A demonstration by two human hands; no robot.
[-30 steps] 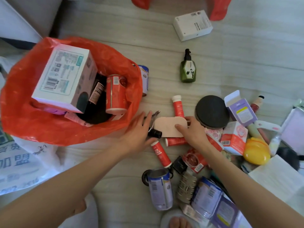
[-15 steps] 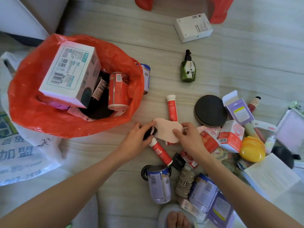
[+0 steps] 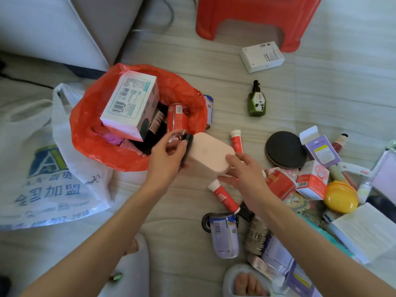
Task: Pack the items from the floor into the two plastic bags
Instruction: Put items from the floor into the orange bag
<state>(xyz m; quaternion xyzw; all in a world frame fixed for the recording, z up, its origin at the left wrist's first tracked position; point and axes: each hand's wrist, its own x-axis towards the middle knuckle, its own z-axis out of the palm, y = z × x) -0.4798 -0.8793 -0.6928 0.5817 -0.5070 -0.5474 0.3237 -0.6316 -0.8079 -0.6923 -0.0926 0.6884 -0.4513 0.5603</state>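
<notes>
Pink case [image 3: 209, 155] held above the floor beside the red bag [image 3: 184, 91], right hand [image 3: 242, 176] pinching its near end. Left hand [image 3: 169, 153] closed on a small dark item [image 3: 186, 146]. We judge the full bag may reject it.

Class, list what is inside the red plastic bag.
Inside the red plastic bag: a white barcoded box, a red can, a dark bottle and something pink. Anything beneath them is covered.

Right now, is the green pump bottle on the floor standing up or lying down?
Lying down. The green pump bottle lies flat on the floor, its label facing up and its black pump pointing away from the person, clear of the red bag.
</notes>
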